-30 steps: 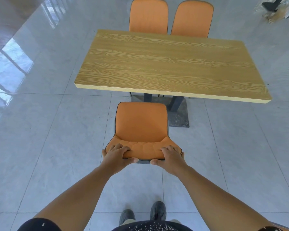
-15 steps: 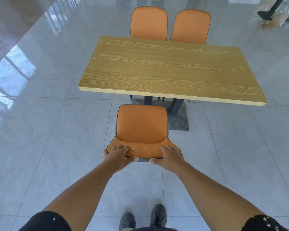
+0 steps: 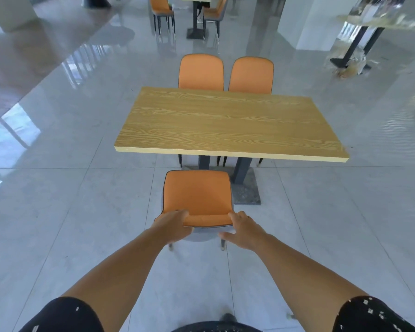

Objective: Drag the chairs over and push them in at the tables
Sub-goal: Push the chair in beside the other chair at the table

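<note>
Head view showed both arms stretched forward to the orange upholstered chair with the grey shell back (image 3: pixel 198 195), which stood on the pale tiled floor (image 3: pixel 65 212) just short of the near long edge of the wood-grain rectangular table (image 3: pixel 225 123), towards its left half. The left hand (image 3: pixel 175 226) was wrapped over the top of the backrest at its left corner, fingers clamped on the padded rim. The right hand (image 3: pixel 243 232) lay at the right corner with fingers spread and only loosely touching; whether it truly gripped could not be told. Two matching orange chairs (image 3: pixel 225 73) were already tucked in on the far side. To finish well, the push probably needed equal pressure from both hands, kept low and straight, so the seat slid under the top left of the dark pedestal base (image 3: pixel 243 188) rather than swinging into it.
</note>
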A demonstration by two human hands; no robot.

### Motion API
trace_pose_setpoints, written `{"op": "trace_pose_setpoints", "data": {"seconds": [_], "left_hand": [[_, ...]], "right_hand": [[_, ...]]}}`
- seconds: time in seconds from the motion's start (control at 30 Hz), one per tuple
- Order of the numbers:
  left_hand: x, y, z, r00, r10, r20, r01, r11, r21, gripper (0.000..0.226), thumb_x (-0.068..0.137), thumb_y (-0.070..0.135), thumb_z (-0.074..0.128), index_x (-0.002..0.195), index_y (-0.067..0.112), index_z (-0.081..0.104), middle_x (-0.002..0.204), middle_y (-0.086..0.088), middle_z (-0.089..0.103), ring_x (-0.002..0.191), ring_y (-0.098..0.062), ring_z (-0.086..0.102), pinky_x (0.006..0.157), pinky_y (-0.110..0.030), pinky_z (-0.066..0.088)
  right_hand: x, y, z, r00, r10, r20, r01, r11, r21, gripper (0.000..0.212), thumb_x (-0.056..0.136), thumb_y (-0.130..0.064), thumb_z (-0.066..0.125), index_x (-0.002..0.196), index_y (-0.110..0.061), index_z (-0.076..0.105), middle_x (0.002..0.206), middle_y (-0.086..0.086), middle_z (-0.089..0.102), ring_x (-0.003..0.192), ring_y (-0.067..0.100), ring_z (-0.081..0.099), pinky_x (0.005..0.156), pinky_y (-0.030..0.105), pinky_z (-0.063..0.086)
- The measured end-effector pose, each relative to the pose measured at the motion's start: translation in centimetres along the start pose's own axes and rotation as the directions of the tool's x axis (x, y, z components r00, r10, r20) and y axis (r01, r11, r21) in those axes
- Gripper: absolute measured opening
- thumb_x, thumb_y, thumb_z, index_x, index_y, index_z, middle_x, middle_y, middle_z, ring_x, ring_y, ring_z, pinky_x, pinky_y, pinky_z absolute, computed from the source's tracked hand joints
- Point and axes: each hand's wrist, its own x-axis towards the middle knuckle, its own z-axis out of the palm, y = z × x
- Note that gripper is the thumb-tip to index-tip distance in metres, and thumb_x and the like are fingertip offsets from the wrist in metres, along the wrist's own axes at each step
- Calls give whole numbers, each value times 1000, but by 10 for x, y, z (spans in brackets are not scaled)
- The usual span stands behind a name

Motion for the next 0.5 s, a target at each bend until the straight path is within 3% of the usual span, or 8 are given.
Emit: {"op": "trace_pose_setpoints", "data": {"seconds": [0.17, 0.27, 0.4, 0.5], "left_hand": [[-2, 18, 6, 992, 124, 30, -126, 990, 56, 46, 93, 44, 58, 132, 20, 55, 123, -1, 63, 96, -15, 53, 68, -26, 42], [2, 51, 18, 964, 251, 86, -257, 964, 72, 47, 93, 38, 63, 134, 15, 57, 125, -8, 63, 106, -24, 60, 87, -39, 53], [-8, 107, 48, 919, 358, 164, -367, 930, 24, 53, 91, 38, 67, 137, 16, 55, 133, -7, 58, 118, -26, 57, 97, -42, 49], [-24, 150, 73, 880, 413, 234, -435, 899, 48, 62, 93, 43, 63, 147, 18, 46, 141, -5, 53, 127, -26, 53, 106, -45, 44]], "right_hand": [[-39, 7, 6, 998, -4, -59, 9, 997, 81, 81, 88, -62, 61, 151, -20, 31, 151, 10, 38, 133, 27, 44, 103, 41, 44], [-71, 26, 19, 990, 131, -47, -127, 988, 83, 85, 89, -65, 57, 153, -18, 28, 146, 10, 40, 132, 28, 44, 99, 40, 43], [-128, 65, 43, 962, 270, -44, -262, 956, 135, 84, 90, -63, 58, 154, -19, 27, 148, 10, 38, 135, 30, 43, 103, 42, 42], [-177, 101, 58, 932, 358, -49, -346, 925, 158, 83, 90, -64, 58, 153, -19, 28, 146, 11, 40, 132, 31, 46, 98, 42, 44]]}}
